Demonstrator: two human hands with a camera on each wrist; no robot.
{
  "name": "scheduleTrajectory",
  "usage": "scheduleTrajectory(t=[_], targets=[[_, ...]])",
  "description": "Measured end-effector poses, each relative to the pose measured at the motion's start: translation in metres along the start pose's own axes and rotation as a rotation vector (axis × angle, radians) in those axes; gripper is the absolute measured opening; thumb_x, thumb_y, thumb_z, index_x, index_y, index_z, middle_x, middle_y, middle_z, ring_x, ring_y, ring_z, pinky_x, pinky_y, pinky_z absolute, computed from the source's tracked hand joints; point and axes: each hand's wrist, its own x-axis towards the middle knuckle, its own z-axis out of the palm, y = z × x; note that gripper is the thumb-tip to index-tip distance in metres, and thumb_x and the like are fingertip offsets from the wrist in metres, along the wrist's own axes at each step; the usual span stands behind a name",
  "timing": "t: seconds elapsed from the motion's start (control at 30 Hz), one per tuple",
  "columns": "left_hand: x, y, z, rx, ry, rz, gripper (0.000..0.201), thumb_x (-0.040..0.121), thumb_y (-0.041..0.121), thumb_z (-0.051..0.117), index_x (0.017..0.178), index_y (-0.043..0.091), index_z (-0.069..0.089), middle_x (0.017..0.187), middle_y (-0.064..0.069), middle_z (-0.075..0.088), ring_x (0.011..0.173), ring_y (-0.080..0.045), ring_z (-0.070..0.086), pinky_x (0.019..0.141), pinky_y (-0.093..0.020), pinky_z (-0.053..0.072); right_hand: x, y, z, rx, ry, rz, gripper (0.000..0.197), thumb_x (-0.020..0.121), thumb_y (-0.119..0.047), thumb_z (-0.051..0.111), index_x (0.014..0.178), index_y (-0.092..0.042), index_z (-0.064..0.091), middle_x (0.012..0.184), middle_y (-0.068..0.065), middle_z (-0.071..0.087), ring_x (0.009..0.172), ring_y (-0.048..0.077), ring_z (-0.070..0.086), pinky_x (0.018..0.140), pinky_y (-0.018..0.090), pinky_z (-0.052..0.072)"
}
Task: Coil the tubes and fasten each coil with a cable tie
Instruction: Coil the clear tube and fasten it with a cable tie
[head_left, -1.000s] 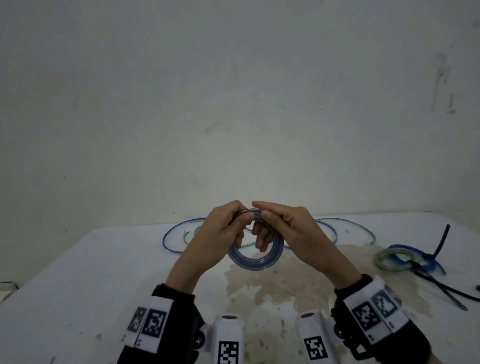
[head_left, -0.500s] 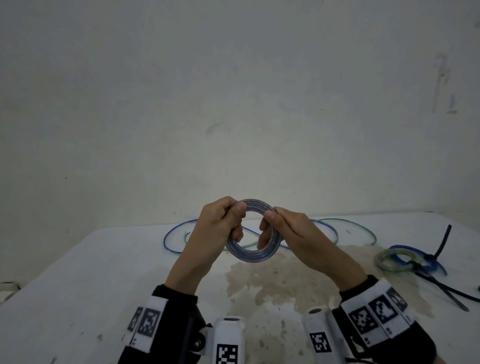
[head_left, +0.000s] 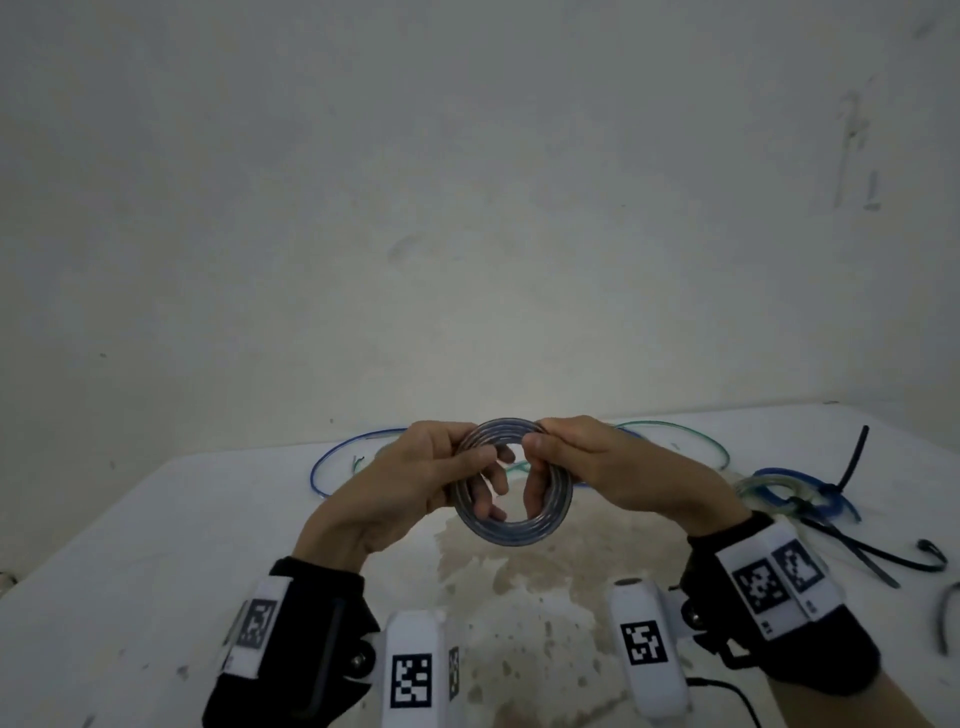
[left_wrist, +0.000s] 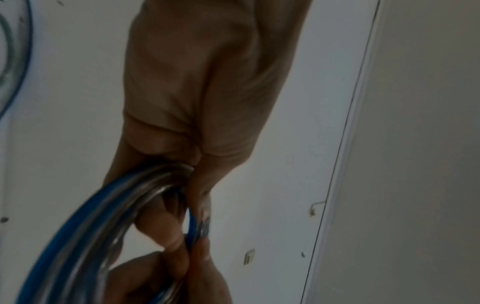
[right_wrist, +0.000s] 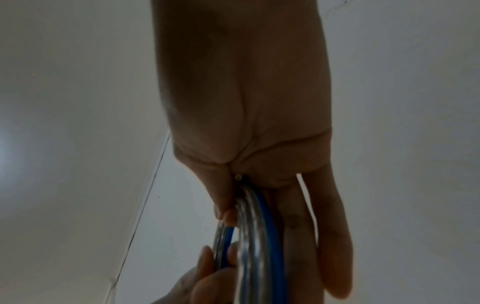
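Coil of clear and blue tube was held upright above the desk, between both raised hands. Left hand pinched its upper left, thumb in front, fingers curled through the ring. Right hand pinched the upper right, thumb in front, fingers behind. Wrists were angled inward. Loose tubes lay behind; a tied coil and cable ties lay at right.

Left hand fingers around tube coil
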Motion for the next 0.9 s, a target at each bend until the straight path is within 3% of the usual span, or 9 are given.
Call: scheduleTrajectory(t=[0.1,0.23,0.43,0.57,0.7,0.77,0.8,0.83,0.9], targets=[[0.004,-0.004,0.012,-0.022,-0.012,0.023,0.022,0.082,0.018,0.052,0.088,-0.003,0.055,0.055,-0.001,0.050,0.045,-0.013,0.046,0.068,-0.033,0.056,-0.009,-0.001,-0.008,-0.001,-0.004,0.016,0.034,0.100,-0.020,0.034,0.081,0.002,0.051,0.074,0.008,0.069,0.068,0.018,0.058,0.070,0.038,0.046],[0.015,-0.012,0.040,-0.161,-0.033,-0.018,0.022,0.084,0.023,0.050,0.087,0.001,0.051,0.056,0.002,0.035,0.045,-0.009,0.035,0.064,-0.029,0.054,-0.033,0.006,-0.019,0.123,0.006,0.130,0.029,0.100,-0.019,0.034,0.079,-0.006,0.048,0.072,0.011,0.066,0.061,0.010,0.061,0.062,0.017,0.046],[0.021,-0.019,0.099,-0.274,0.006,-0.077,0.028,0.099,0.020,0.035,0.077,0.006,0.047,0.054,0.003,0.031,0.043,-0.008,0.030,0.058,-0.026,0.050,-0.082,0.013,-0.042,0.182,-0.014,0.265,0.031,0.098,-0.029,0.038,0.081,-0.008,0.052,0.076,0.014,0.067,0.069,0.021,0.064,0.069,0.027,0.052],[0.019,-0.018,0.116,-0.262,0.065,-0.065,0.029,0.100,0.018,0.034,0.075,0.006,0.045,0.052,0.004,0.029,0.040,-0.007,0.030,0.053,-0.024,0.048,-0.118,0.040,-0.078,0.192,0.137,0.501,0.037,0.096,-0.036,0.041,0.091,-0.005,0.062,0.081,0.014,0.069,0.069,0.024,0.067,0.070,0.034,0.052],[0.017,-0.014,0.114,-0.283,0.114,-0.046,0.029,0.100,0.016,0.034,0.076,0.005,0.045,0.051,0.005,0.030,0.040,-0.007,0.031,0.050,-0.023,0.049,-0.164,0.102,-0.131,-0.205,0.129,0.912,0.019,0.091,-0.008,0.046,0.075,-0.009,0.055,0.076,0.008,0.053,0.058,0.014,0.051,0.053,0.022,0.041],[0.016,-0.012,0.115,-0.283,0.119,-0.043,0.028,0.100,0.016,0.033,0.077,0.005,0.045,0.049,0.006,0.031,0.040,-0.007,0.031,0.050,-0.022,0.049,-0.188,0.136,-0.142,-0.540,0.044,1.110,0.004,0.087,-0.009,0.056,0.088,-0.011,0.053,0.092,0.005,0.054,0.072,0.015,0.053,0.060,0.022,0.043],[0.016,-0.012,0.115,-0.283,0.121,-0.044,0.028,0.100,0.016,0.034,0.077,0.005,0.045,0.049,0.006,0.031,0.041,-0.007,0.031,0.050,-0.022,0.049,-0.201,0.162,-0.146,-0.728,0.016,1.161,0.012,0.086,-0.013,0.058,0.096,-0.012,0.052,0.103,0.004,0.056,0.084,0.018,0.056,0.069,0.025,0.045],[0.016,-0.012,0.115,-0.285,0.122,-0.048,0.028,0.100,0.016,0.034,0.077,0.005,0.045,0.049,0.006,0.031,0.041,-0.008,0.032,0.050,-0.022,0.049,-0.211,0.180,-0.146,-0.854,-0.004,1.178,0.015,0.086,-0.016,0.058,0.099,-0.014,0.050,0.109,0.003,0.057,0.091,0.019,0.058,0.076,0.027,0.046],[0.016,-0.012,0.114,-0.295,0.127,-0.059,0.028,0.100,0.017,0.035,0.076,0.004,0.045,0.051,0.004,0.031,0.041,-0.008,0.032,0.049,-0.023,0.049,-0.220,0.200,-0.143,-0.921,-0.005,1.146,0.017,0.083,-0.019,0.059,0.096,-0.015,0.049,0.106,0.004,0.060,0.094,0.023,0.061,0.075,0.029,0.048]])
